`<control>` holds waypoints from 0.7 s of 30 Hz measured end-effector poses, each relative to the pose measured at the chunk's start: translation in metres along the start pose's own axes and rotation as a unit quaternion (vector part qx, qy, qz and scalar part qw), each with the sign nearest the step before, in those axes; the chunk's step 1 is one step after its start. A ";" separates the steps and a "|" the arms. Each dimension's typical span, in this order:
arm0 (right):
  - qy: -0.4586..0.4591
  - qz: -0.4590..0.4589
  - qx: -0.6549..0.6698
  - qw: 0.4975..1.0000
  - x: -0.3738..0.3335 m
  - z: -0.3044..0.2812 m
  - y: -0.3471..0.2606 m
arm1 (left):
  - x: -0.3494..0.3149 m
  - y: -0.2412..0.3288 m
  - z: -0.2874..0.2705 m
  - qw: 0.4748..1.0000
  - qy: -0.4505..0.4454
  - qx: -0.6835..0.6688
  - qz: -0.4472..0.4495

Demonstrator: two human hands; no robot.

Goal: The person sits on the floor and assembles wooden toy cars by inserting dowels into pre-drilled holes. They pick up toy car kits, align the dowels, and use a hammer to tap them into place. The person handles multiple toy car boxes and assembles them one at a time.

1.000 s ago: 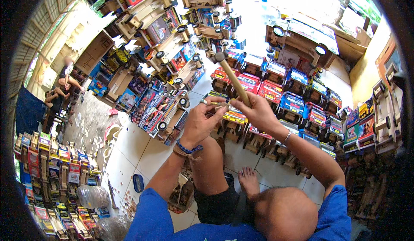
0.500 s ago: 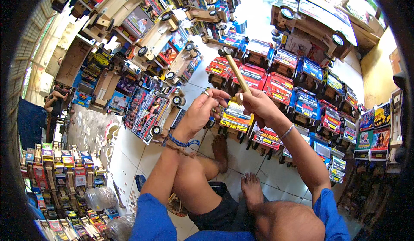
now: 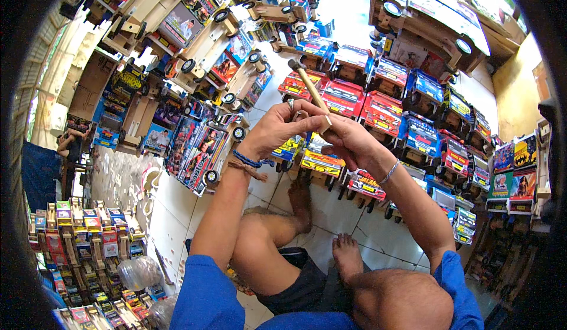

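Hammer [image 3: 308,86], one. Location: in the air, seen against the trucks, its handle held near the butt by the right hand [image 3: 349,140]. Left hand [image 3: 276,130], one: thumb and fingers drawn together just beside the butt; whether they pinch anything, cannot tell.

Clearance: bare strip of tiled floor [image 3: 378,241] between the right foot [image 3: 347,257] and the nearest toy trucks [image 3: 323,163]; trucks crowd close beyond the hands, with more stacked at left and right edges.

Count: feet, two, including left foot [image 3: 300,201]; red trucks side by side beyond the hands, three; ring [image 3: 290,103], one; chain bracelet [image 3: 390,172], one.

Orientation: head forward and left, butt toward the wearer; long axis slanting between them.
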State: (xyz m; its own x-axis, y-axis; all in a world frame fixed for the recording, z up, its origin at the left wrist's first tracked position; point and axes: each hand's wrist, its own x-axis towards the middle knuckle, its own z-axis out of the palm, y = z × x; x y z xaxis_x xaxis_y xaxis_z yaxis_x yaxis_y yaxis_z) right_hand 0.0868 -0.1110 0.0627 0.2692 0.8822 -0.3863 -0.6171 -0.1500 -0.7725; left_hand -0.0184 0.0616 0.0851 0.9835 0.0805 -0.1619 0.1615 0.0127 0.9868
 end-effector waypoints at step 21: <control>0.164 -0.007 -0.318 0.934 -0.003 -0.018 0.053 | 0.014 -0.066 -0.061 0.984 0.021 0.140 -0.105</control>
State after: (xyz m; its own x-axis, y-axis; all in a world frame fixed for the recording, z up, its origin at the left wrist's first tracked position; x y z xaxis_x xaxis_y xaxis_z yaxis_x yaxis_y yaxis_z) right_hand 0.0664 -0.1295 0.0136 0.5496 0.7182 -0.4268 -0.0764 -0.4656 -0.8817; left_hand -0.0206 0.1225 0.0179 0.9231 0.1461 -0.3556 0.3819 -0.2414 0.8921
